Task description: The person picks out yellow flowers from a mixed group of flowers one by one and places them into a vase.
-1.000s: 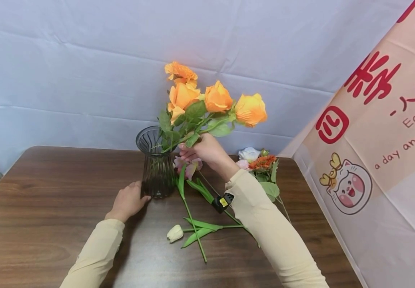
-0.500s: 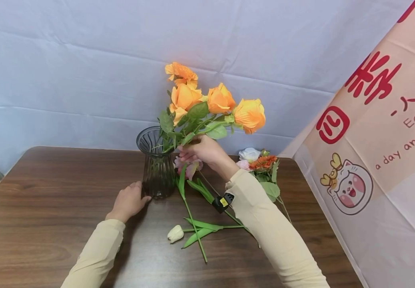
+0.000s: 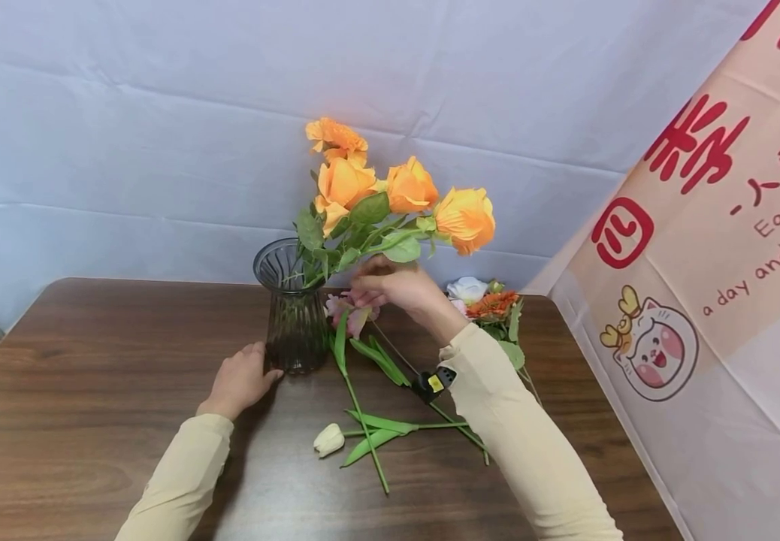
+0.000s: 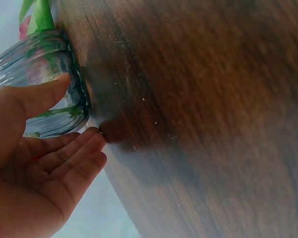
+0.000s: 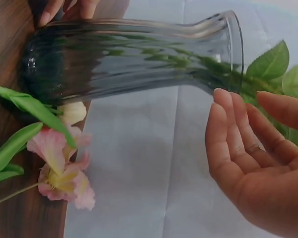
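A grey ribbed glass vase [image 3: 297,330] stands upright near the table's back edge. In it lean several orange roses [image 3: 346,182] on green leafy stems, tipped to the right, with a ruffled orange flower [image 3: 337,137] highest. My left hand [image 3: 241,379] rests on the table against the vase's left base; the left wrist view shows its thumb across the glass and its fingers loosely extended beside it. My right hand [image 3: 406,289] hovers right of the rim, below the rose stems. In the right wrist view its fingers [image 5: 238,134] are relaxed, holding nothing.
A white tulip [image 3: 329,440] and crossed green tulip stems [image 3: 363,421] lie in front of the vase. A pink flower [image 3: 356,312] lies right of it. White and orange flowers [image 3: 491,304] lie at the right edge, before a printed cloth [image 3: 694,248].
My right hand has let go of the rose stem and drawn slightly right and down. The right-hand rose has sunk a little. My left hand stays at the vase base.
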{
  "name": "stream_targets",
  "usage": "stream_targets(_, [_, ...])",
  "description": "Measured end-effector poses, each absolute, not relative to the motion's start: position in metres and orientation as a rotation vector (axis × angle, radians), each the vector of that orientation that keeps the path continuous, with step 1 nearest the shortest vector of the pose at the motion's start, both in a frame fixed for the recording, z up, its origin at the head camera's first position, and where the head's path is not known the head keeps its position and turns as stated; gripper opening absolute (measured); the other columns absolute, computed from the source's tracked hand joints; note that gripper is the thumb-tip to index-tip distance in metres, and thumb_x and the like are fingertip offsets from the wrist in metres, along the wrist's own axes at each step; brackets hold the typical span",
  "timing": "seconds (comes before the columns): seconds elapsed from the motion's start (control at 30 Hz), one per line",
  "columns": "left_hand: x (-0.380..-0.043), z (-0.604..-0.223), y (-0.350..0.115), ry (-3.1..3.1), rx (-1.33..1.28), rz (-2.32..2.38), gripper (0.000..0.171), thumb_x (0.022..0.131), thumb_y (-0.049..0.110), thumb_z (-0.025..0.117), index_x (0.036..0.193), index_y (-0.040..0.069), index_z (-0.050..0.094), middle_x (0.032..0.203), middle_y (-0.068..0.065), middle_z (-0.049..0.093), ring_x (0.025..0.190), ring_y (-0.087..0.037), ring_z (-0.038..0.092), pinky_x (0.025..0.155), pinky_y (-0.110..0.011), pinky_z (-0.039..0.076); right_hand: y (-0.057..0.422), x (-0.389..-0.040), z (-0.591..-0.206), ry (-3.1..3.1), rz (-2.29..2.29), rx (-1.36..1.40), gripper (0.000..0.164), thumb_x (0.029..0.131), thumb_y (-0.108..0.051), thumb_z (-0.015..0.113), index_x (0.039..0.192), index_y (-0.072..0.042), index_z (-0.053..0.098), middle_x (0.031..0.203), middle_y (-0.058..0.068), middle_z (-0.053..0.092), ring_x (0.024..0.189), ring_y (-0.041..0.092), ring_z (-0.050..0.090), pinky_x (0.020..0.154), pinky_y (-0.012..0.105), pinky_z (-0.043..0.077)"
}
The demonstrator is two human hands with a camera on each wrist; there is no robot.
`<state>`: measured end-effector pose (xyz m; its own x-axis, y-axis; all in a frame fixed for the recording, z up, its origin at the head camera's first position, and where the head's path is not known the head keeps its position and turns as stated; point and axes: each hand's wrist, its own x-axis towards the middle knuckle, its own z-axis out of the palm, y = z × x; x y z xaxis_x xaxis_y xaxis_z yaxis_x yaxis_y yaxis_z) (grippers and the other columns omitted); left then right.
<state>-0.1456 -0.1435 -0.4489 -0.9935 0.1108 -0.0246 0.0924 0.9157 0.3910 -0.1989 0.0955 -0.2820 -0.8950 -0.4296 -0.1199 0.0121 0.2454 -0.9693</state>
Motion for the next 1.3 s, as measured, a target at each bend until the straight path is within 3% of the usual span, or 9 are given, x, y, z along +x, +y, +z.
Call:
stream_targets(0.2, [-0.145, -0.449, -0.143, 3.033, 0.157, 0.612, 0.059, 0.085, 0.023, 0.065, 0.120, -0.019, 0.043, 0.113, -0.035, 0.051, 0.098, -0.047, 0.053, 0.081, -0.054, 0.045, 0.115, -0.202, -0.292, 2.201, -1.720, -0.312, 0.014, 0.086, 0.000, 0.058, 0.096, 0.011, 0.060, 0.077, 0.023, 0.062, 0.059, 0.020, 0.063, 0.059, 0.033, 0.055])
stream_targets(0.33, [-0.145, -0.449, -0.143, 3.037, 0.165, 0.612, 0.059, 0.085, 0.023, 0.065, 0.120, -0.020, 0.043, 0.114, -0.036, 0.051, 0.100, -0.048, 0.052, 0.082, -0.054, 0.044, 0.131, -0.202, -0.298, 2.262, -1.680, -0.257, 0.016, 0.088, 0.000, 0.056, 0.097, 0.011, 0.060, 0.073, 0.014, 0.062, 0.058, 0.019, 0.063, 0.059, 0.034, 0.056])
stream_targets(0.53, [-0.145, -0.450, -0.144, 3.041, 0.172, 0.620, 0.059, 0.085, 0.023, 0.065, 0.120, -0.020, 0.043, 0.113, -0.036, 0.051, 0.099, -0.048, 0.052, 0.082, -0.055, 0.044, 0.156, -0.199, -0.302, 2.319, -1.641, -0.151, 0.023, 0.088, -0.002, 0.056, 0.102, 0.016, 0.056, 0.070, 0.013, 0.061, 0.056, 0.017, 0.062, 0.055, 0.028, 0.054])
stream_targets(0.93, [-0.145, -0.451, -0.144, 3.038, 0.163, 0.621, 0.060, 0.085, 0.023, 0.065, 0.120, -0.019, 0.043, 0.113, -0.035, 0.051, 0.099, -0.047, 0.053, 0.082, -0.054, 0.045, 0.215, -0.199, -0.325, 2.331, -1.626, 0.022, 0.030, 0.089, -0.003, 0.051, 0.110, 0.019, 0.051, 0.074, 0.011, 0.063, 0.061, 0.016, 0.061, 0.060, 0.029, 0.054])
stream_targets(1.3, [-0.146, -0.452, -0.144, 3.042, 0.162, 0.628, 0.059, 0.085, 0.023, 0.065, 0.120, -0.019, 0.043, 0.113, -0.035, 0.051, 0.099, -0.048, 0.053, 0.082, -0.054, 0.044, 0.264, -0.190, -0.350, 2.321, -1.617, 0.241, 0.026, 0.089, -0.004, 0.051, 0.108, 0.013, 0.052, 0.075, 0.010, 0.063, 0.063, 0.016, 0.062, 0.060, 0.029, 0.054])
